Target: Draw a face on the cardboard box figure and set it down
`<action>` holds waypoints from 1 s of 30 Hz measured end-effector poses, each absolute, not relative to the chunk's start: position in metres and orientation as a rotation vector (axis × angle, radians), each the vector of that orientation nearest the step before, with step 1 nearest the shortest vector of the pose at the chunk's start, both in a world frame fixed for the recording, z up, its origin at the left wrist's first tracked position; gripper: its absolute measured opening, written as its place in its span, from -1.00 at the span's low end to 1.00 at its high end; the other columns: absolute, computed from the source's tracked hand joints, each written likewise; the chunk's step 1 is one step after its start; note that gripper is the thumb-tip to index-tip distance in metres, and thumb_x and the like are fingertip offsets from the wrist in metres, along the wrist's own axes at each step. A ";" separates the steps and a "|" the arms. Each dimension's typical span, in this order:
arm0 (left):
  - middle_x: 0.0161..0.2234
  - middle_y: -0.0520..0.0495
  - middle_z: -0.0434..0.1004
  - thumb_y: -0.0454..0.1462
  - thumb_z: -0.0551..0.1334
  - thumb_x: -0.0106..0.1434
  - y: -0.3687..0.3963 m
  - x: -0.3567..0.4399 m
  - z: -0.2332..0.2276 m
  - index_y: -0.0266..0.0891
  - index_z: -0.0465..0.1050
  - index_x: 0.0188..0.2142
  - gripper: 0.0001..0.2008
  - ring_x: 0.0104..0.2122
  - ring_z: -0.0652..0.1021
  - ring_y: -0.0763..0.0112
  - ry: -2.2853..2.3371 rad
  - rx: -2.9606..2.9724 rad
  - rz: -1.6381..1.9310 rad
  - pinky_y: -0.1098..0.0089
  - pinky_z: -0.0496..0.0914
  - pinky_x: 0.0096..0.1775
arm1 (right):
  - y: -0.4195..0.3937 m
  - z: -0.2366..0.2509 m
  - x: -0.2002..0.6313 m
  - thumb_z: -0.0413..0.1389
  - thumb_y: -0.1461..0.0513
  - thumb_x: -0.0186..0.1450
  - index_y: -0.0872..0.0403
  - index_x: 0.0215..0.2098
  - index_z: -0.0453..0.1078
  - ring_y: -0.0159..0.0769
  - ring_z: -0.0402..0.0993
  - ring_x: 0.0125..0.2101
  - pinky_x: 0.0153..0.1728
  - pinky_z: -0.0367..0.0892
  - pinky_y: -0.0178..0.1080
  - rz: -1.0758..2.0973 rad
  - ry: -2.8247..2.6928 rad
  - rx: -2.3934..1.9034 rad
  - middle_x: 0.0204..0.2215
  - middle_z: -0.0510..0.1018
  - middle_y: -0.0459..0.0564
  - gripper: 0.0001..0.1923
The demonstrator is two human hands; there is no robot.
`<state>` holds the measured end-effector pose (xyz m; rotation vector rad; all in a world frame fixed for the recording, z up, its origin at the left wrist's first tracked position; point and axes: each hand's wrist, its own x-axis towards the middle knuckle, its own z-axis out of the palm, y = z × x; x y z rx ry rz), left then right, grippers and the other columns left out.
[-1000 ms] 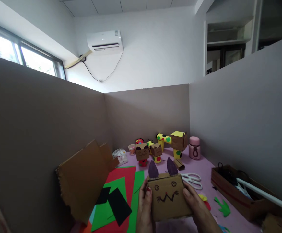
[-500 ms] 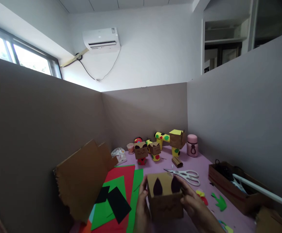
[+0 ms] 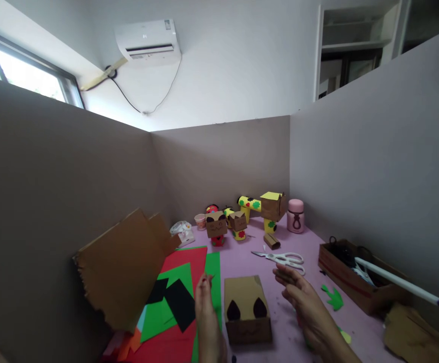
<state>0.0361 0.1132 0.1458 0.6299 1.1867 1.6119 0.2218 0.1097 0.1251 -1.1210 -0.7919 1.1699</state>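
Resting on the counter (image 3: pixel 242 259) in the head view, the cardboard box (image 3: pixel 247 302) is flanked by the left hand (image 3: pixel 206 310) and right hand (image 3: pixel 302 297), fingers extended and holding nothing. Probably light and stiff, it is best gripped by its sides, clear of the delicate-looking ears (image 3: pixel 233 310)

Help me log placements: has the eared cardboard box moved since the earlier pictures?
Yes: judged against the scissors, the box moved down and away, onto the table.

The brown box (image 3: pixel 247 315) sits flat on the table (image 3: pixel 237 261) — dark pointed ears (image 3: pixel 233 311) along its front edge. A drawn mouth (image 3: pixel 248 333) shows faintly below.
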 end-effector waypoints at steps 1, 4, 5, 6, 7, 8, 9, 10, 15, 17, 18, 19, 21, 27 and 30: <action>0.29 -0.18 0.22 -0.15 -0.03 0.44 0.113 0.035 0.148 -0.20 0.21 0.16 -0.63 0.31 0.17 0.30 1.198 0.645 1.673 0.23 -0.03 0.31 | 0.109 0.126 0.222 0.00 0.17 -0.20 0.12 0.04 0.20 -0.08 0.28 0.13 0.05 0.17 -0.18 1.156 -0.805 -1.125 0.11 0.36 0.23 -0.23; 0.27 -0.08 0.24 -0.16 -0.01 0.44 0.113 0.031 0.152 -0.12 0.25 0.11 -0.69 0.28 0.24 0.37 1.197 0.682 1.796 0.32 0.03 0.29 | 0.107 0.130 0.222 -0.03 0.15 -0.19 0.10 0.05 0.18 -0.12 0.29 0.11 0.04 0.17 -0.21 1.119 -0.849 -1.160 0.11 0.35 0.20 -0.23; 0.28 -0.07 0.23 -0.16 -0.01 0.44 0.114 0.031 0.151 -0.11 0.24 0.12 -0.69 0.28 0.24 0.38 1.194 0.683 1.798 0.32 0.02 0.29 | 0.106 0.130 0.221 -0.02 0.14 -0.18 0.10 0.05 0.18 -0.11 0.30 0.09 0.01 0.19 -0.20 1.112 -0.864 -1.184 0.10 0.36 0.19 -0.24; 0.30 -0.07 0.21 -0.16 -0.02 0.44 0.115 0.030 0.150 -0.12 0.23 0.15 -0.67 0.29 0.22 0.38 1.191 0.675 1.774 0.30 0.00 0.30 | 0.106 0.128 0.220 0.00 0.12 -0.17 0.10 0.04 0.20 -0.10 0.32 0.05 -0.03 0.21 -0.19 1.110 -0.881 -1.213 0.08 0.37 0.19 -0.25; 0.32 -0.08 0.17 -0.17 -0.03 0.45 0.116 0.030 0.148 -0.13 0.19 0.19 -0.64 0.31 0.18 0.36 1.187 0.656 1.725 0.26 -0.03 0.31 | 0.105 0.126 0.219 0.02 0.09 -0.16 0.10 0.03 0.22 -0.08 0.35 0.01 -0.09 0.23 -0.17 1.112 -0.900 -1.244 0.03 0.40 0.19 -0.26; 0.35 -0.11 0.11 -0.17 -0.05 0.45 0.117 0.032 0.146 -0.17 0.15 0.23 -0.60 0.33 0.14 0.33 1.183 0.629 1.659 0.21 -0.06 0.32 | 0.105 0.124 0.218 0.05 0.07 -0.15 0.10 0.00 0.25 -0.06 0.38 -0.05 -0.14 0.25 -0.16 1.118 -0.920 -1.272 -0.03 0.44 0.18 -0.28; 0.37 -0.15 0.05 -0.16 -0.07 0.46 0.117 0.034 0.145 -0.23 0.10 0.27 -0.55 0.34 0.10 0.29 1.177 0.597 1.585 0.17 -0.08 0.33 | 0.106 0.120 0.216 0.08 0.04 -0.15 0.10 -0.02 0.28 -0.05 0.40 -0.11 -0.18 0.25 -0.15 1.130 -0.938 -1.295 -0.11 0.47 0.16 -0.29; 0.38 -0.21 0.01 -0.14 -0.09 0.46 0.118 0.037 0.143 -0.30 0.07 0.29 -0.51 0.35 0.07 0.24 1.170 0.565 1.507 0.14 -0.08 0.33 | 0.107 0.117 0.213 0.11 0.01 -0.14 0.10 -0.05 0.31 -0.05 0.42 -0.15 -0.21 0.26 -0.14 1.149 -0.954 -1.307 -0.17 0.50 0.13 -0.31; 0.32 -0.25 0.18 -0.07 -0.13 0.45 0.110 0.055 0.155 -0.31 0.13 0.28 -0.47 0.32 0.16 0.24 1.118 0.529 1.334 0.22 0.08 0.29 | 0.115 0.110 0.206 0.13 -0.27 -0.05 0.06 0.02 0.35 -0.03 0.37 0.05 -0.12 0.29 -0.15 1.220 -0.989 -1.213 0.04 0.48 0.16 -0.17; 0.33 -0.12 0.19 -0.05 -0.15 0.45 0.105 0.059 0.163 -0.16 0.12 0.29 -0.49 0.31 0.19 0.31 1.113 0.545 1.357 0.27 0.12 0.28 | 0.116 0.112 0.207 0.06 -0.37 -0.04 0.07 0.10 0.29 -0.03 0.37 0.08 -0.08 0.29 -0.13 1.230 -0.966 -1.165 0.09 0.46 0.20 -0.04; 0.34 -0.09 0.17 -0.03 -0.15 0.45 0.103 0.060 0.166 -0.12 0.10 0.30 -0.49 0.31 0.19 0.33 1.122 0.544 1.367 0.26 0.09 0.29 | 0.116 0.113 0.208 0.03 -0.41 -0.04 0.08 0.12 0.27 -0.02 0.39 0.07 -0.06 0.28 -0.11 1.237 -0.945 -1.157 0.07 0.48 0.22 0.00; 0.35 -0.09 0.12 -0.02 -0.16 0.44 0.102 0.060 0.168 -0.11 0.06 0.31 -0.48 0.32 0.17 0.33 1.138 0.537 1.374 0.24 0.05 0.30 | 0.115 0.115 0.210 0.01 -0.43 -0.05 0.08 0.13 0.25 -0.02 0.42 0.05 -0.05 0.27 -0.09 1.242 -0.921 -1.158 0.04 0.50 0.23 0.03; 0.40 -0.13 -0.06 0.01 -0.17 0.44 0.101 0.056 0.169 -0.15 -0.08 0.35 -0.42 0.36 0.04 0.31 1.179 0.514 1.379 0.18 -0.08 0.32 | 0.112 0.119 0.213 0.01 -0.44 -0.06 0.08 0.13 0.25 0.00 0.42 0.05 -0.02 0.24 -0.07 1.227 -0.873 -1.173 0.02 0.51 0.25 0.05; 0.43 -0.15 -0.23 0.01 -0.16 0.43 0.106 0.045 0.160 -0.18 -0.21 0.38 -0.37 0.38 -0.08 0.27 1.210 0.544 1.427 0.07 -0.17 0.32 | 0.099 0.143 0.226 0.03 -0.32 0.11 0.08 0.11 0.23 -0.06 0.42 0.04 -0.06 0.25 -0.12 1.076 -0.823 -1.111 0.04 0.49 0.21 -0.16; 0.41 -0.17 -0.09 -0.05 -0.12 0.43 0.106 0.046 0.159 -0.16 -0.11 0.36 -0.43 0.37 0.00 0.26 1.228 0.584 1.550 0.06 -0.12 0.32 | 0.081 0.164 0.241 0.06 -0.20 0.20 0.06 0.08 0.24 -0.13 0.44 -0.02 -0.12 0.27 -0.17 0.960 -0.850 -1.077 0.00 0.52 0.16 -0.33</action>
